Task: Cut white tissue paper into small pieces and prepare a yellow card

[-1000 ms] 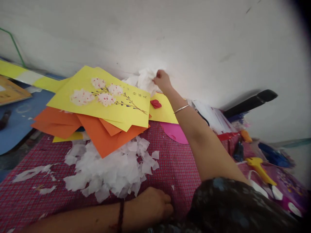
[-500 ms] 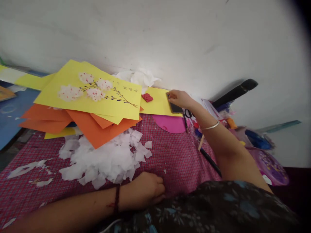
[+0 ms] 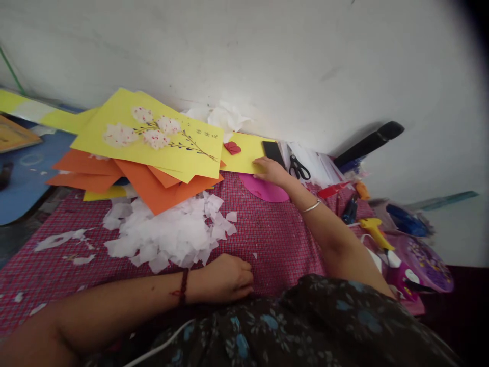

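Note:
My right hand (image 3: 273, 172) lies at the lower right corner of a yellow sheet (image 3: 247, 153), its fingers stretched out over the edge and partly above a pink sheet (image 3: 269, 192). Just behind it is a dark phone (image 3: 272, 151), apart from the fingertips. A folded red paper piece (image 3: 232, 148) sits on the same yellow sheet. Near the front of the table my left hand (image 3: 225, 278) rests on the checked cloth with its fingers curled in, and nothing shows in it. White torn paper pieces (image 3: 164, 234) are heaped just beyond that hand.
A yellow card with blossom branches (image 3: 153, 135) tops orange sheets (image 3: 141, 183) at the left. Black-handled scissors (image 3: 299, 167) lie right of the phone. A yellow glue gun (image 3: 376, 232), dark pliers-like tool (image 3: 349, 209) and purple basin (image 3: 430, 262) are at far right. A wall (image 3: 237, 56) stands behind.
My right hand has left the phone and moved toward me, onto the yellow sheet's near edge. The scissors and tools on the right show more. My left hand stays curled in place.

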A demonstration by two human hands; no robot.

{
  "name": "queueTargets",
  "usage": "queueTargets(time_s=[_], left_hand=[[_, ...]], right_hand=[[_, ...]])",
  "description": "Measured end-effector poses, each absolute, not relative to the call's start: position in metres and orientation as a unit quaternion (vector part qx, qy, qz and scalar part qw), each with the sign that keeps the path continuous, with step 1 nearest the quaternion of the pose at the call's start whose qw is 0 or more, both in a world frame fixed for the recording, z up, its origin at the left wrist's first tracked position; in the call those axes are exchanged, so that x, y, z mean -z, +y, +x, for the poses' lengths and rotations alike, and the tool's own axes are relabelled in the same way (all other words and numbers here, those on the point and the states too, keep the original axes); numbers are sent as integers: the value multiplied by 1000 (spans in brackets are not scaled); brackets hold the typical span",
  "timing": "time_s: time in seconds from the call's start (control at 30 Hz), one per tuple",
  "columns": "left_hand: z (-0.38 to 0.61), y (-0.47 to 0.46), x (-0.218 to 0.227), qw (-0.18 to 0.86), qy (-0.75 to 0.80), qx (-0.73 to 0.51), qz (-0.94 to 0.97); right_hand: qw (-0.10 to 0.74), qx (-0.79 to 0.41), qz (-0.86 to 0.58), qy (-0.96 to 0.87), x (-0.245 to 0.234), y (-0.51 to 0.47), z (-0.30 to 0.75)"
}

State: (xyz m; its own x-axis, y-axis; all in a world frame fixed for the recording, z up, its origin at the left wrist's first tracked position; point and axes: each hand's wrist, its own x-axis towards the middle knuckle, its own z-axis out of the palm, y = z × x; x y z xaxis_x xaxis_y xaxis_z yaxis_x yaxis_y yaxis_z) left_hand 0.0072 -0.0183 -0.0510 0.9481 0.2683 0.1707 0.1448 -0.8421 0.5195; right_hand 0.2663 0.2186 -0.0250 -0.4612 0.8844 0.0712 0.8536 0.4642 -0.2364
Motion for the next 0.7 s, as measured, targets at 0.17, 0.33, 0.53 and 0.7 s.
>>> queueTargets(time_s=[0.17, 0.33, 0.53, 0.7], left_hand=[[7, -18, 50, 258, 108, -124, 952], [8, -18, 48, 262, 103, -122, 952], [8, -17, 49, 267, 101, -120, 951], [8, -18, 50, 264, 103, -136, 949]], right_hand=[[62, -60, -509, -856, 26, 221, 266], [32, -49, -514, -856, 23, 224, 265], [-6, -33, -540, -841, 12, 228, 263], [-31, 19, -593, -804, 7, 228, 253]])
